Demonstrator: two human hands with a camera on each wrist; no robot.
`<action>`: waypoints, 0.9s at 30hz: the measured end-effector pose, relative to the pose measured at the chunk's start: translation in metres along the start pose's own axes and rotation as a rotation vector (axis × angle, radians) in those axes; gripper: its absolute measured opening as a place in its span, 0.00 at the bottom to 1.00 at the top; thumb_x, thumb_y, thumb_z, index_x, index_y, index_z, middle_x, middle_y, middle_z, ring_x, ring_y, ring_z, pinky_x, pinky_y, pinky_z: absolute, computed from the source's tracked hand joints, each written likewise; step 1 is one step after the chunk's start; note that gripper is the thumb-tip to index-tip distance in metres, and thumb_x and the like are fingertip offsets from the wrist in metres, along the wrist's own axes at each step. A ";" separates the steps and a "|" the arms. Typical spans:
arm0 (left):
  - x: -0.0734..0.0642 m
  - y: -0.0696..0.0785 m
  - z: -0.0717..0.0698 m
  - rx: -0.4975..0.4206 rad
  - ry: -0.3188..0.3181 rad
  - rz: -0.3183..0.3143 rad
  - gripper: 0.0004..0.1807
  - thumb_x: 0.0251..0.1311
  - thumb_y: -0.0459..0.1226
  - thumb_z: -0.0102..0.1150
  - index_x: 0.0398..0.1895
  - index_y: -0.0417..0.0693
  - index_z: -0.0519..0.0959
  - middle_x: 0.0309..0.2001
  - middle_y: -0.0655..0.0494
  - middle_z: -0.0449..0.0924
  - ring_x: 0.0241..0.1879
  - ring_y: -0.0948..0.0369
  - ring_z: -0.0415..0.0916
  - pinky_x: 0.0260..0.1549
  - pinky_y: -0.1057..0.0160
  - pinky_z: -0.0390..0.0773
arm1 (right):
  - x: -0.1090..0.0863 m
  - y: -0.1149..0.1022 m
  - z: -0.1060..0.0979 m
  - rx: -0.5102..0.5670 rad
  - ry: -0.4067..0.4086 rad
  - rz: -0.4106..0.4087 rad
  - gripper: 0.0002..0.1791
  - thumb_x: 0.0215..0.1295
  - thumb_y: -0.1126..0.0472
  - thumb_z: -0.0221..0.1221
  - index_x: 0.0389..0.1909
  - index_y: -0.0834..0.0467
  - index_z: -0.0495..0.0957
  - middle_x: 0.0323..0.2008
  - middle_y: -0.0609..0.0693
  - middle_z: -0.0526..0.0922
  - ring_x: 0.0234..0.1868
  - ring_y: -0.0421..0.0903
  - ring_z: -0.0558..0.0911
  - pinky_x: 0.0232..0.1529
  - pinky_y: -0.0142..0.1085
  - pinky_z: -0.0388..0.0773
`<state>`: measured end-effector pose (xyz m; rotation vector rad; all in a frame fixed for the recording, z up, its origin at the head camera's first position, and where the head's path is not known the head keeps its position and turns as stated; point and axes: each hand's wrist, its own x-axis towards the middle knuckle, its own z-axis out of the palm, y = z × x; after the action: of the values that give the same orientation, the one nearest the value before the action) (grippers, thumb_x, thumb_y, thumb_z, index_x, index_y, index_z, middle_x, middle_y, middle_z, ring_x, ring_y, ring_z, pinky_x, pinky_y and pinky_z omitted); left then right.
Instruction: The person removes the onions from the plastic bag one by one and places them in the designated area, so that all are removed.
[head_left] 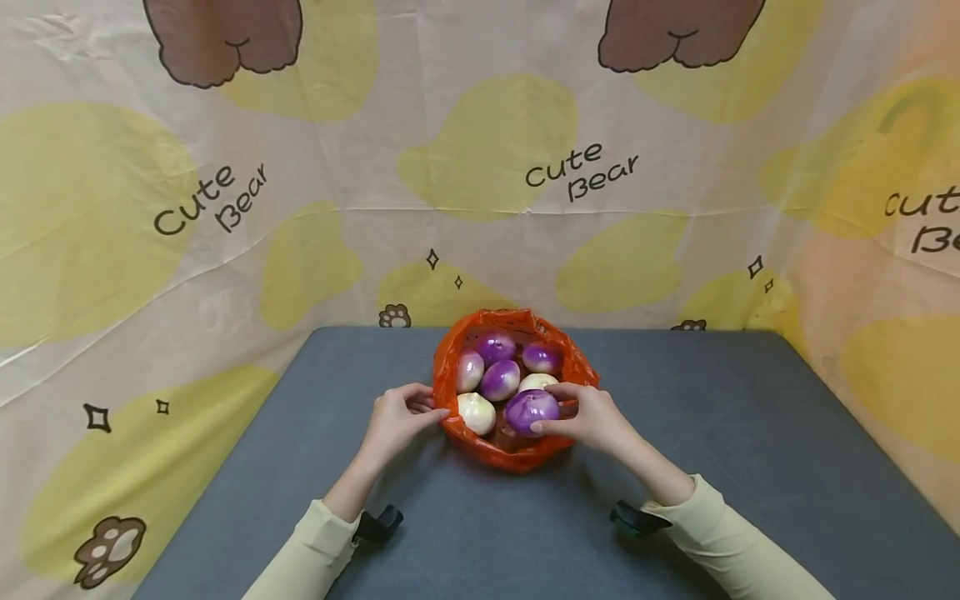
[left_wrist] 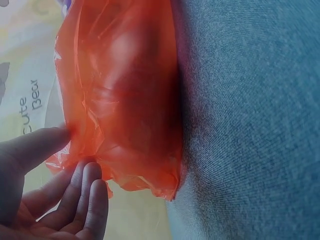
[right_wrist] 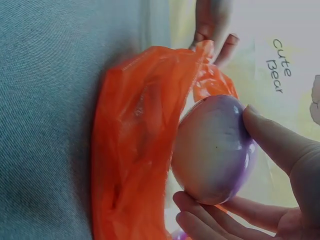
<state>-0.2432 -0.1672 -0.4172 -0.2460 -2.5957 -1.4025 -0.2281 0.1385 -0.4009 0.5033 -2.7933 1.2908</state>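
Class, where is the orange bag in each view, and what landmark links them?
Head: the orange bag is central, just below mid-height.
Left wrist: upper left-centre, cut by the top edge.
Right wrist: left of centre, cut by the bottom edge.
Shared landmark: the left hand, pinching the bag.

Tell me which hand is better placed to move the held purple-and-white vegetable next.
The right hand, most likely: it grips the purple-and-white vegetable. The left hand pinches the rim of the orange bag, so it would probably have to let go first.
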 end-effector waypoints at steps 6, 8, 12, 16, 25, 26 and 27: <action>0.001 0.000 0.000 0.009 -0.004 0.001 0.16 0.43 0.39 0.75 0.36 0.43 0.83 0.31 0.52 0.85 0.29 0.61 0.82 0.30 0.69 0.81 | -0.004 -0.002 -0.012 -0.009 0.034 0.011 0.37 0.45 0.43 0.72 0.55 0.58 0.77 0.48 0.57 0.83 0.44 0.51 0.85 0.42 0.41 0.83; 0.001 0.000 0.000 0.010 -0.006 -0.001 0.16 0.43 0.39 0.75 0.36 0.43 0.83 0.31 0.52 0.85 0.29 0.61 0.82 0.30 0.69 0.81 | -0.006 -0.002 -0.016 0.004 0.041 0.016 0.36 0.45 0.44 0.72 0.55 0.58 0.77 0.48 0.58 0.83 0.44 0.51 0.85 0.41 0.41 0.83; 0.001 0.000 -0.001 0.013 -0.007 -0.006 0.16 0.43 0.39 0.75 0.36 0.43 0.83 0.31 0.52 0.85 0.29 0.61 0.81 0.30 0.69 0.81 | -0.009 -0.002 -0.024 0.015 0.054 0.028 0.37 0.46 0.45 0.72 0.56 0.59 0.76 0.49 0.59 0.82 0.45 0.53 0.85 0.42 0.41 0.83; 0.001 0.000 -0.001 0.014 -0.010 -0.004 0.16 0.43 0.40 0.75 0.36 0.43 0.83 0.31 0.52 0.85 0.29 0.61 0.81 0.30 0.69 0.81 | -0.012 -0.001 -0.032 0.004 0.069 0.049 0.38 0.46 0.45 0.72 0.57 0.59 0.75 0.49 0.60 0.82 0.46 0.54 0.84 0.42 0.42 0.83; 0.001 -0.002 -0.001 -0.001 -0.011 -0.008 0.17 0.43 0.40 0.75 0.36 0.43 0.83 0.32 0.51 0.85 0.29 0.61 0.82 0.31 0.68 0.82 | -0.018 0.002 -0.051 0.013 0.107 0.073 0.38 0.48 0.45 0.71 0.58 0.59 0.74 0.53 0.61 0.80 0.48 0.56 0.83 0.42 0.43 0.83; 0.001 -0.002 0.000 0.001 -0.010 -0.007 0.17 0.43 0.41 0.75 0.36 0.43 0.83 0.32 0.52 0.85 0.29 0.61 0.82 0.31 0.69 0.81 | -0.018 0.002 -0.053 0.015 0.112 0.072 0.38 0.48 0.45 0.71 0.58 0.59 0.74 0.53 0.61 0.80 0.47 0.56 0.83 0.41 0.43 0.83; 0.001 -0.002 0.000 0.003 -0.009 -0.006 0.17 0.43 0.41 0.75 0.36 0.43 0.83 0.32 0.52 0.85 0.29 0.61 0.82 0.31 0.69 0.81 | -0.019 0.003 -0.055 0.015 0.116 0.071 0.38 0.48 0.46 0.71 0.59 0.59 0.74 0.53 0.61 0.79 0.47 0.56 0.83 0.41 0.43 0.83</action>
<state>-0.2446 -0.1688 -0.4188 -0.2454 -2.6080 -1.4020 -0.2173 0.1865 -0.3701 0.3217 -2.7313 1.3091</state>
